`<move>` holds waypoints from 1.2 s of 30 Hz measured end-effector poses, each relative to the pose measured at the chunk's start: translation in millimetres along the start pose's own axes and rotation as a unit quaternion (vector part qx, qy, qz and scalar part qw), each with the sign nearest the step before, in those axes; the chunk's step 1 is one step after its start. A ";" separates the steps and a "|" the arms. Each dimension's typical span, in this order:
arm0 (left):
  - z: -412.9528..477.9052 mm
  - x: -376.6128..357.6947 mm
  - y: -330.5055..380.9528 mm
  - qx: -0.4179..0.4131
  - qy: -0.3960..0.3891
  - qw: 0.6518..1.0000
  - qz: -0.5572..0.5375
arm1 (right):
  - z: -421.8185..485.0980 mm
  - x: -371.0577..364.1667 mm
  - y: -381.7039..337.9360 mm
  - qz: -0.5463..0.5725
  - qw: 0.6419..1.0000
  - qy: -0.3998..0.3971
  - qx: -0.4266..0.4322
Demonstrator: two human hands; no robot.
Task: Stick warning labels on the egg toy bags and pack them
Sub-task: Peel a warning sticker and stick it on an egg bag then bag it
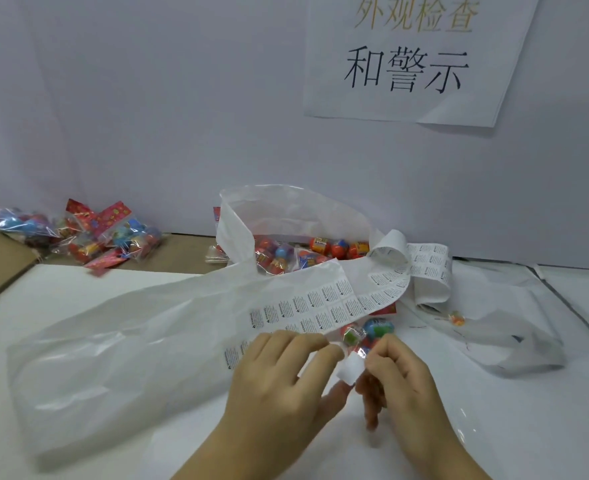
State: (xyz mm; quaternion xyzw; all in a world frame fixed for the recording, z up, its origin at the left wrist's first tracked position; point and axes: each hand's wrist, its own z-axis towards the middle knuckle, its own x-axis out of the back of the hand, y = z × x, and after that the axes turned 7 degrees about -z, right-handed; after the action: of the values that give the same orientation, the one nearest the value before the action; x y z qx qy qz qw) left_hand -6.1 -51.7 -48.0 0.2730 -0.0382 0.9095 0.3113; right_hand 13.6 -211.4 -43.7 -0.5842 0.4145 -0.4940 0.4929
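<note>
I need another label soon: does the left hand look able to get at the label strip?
Probably yes: the label strip lies uncovered, its near end right under the left hand.

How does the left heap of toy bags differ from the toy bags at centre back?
The left heap lies loose on the brown surface; the centre bags sit inside an open white plastic bag. The left heap shows red header cards; the centre bags are partly hidden. Both hold colourful eggs in clear plastic.
</note>
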 end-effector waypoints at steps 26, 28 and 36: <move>-11.4 -3.0 -4.9 0.506 -0.038 0.723 -0.469 | 1.9 -11.2 7.8 0.068 0.998 -0.005 0.005; -11.1 -2.7 -1.3 0.499 -0.043 0.721 -0.479 | 0.0 -10.9 5.2 0.067 0.997 0.007 0.027; -13.7 -7.1 7.8 0.514 -0.075 0.722 -0.457 | 3.1 -6.7 2.7 0.109 0.987 0.081 0.090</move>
State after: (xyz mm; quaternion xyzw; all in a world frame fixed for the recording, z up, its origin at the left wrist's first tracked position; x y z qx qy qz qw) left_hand -12.5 -58.5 -62.6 0.4427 0.5411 0.5136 0.4975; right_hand 15.4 -204.8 -47.6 -0.4469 0.4685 -0.5179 0.5590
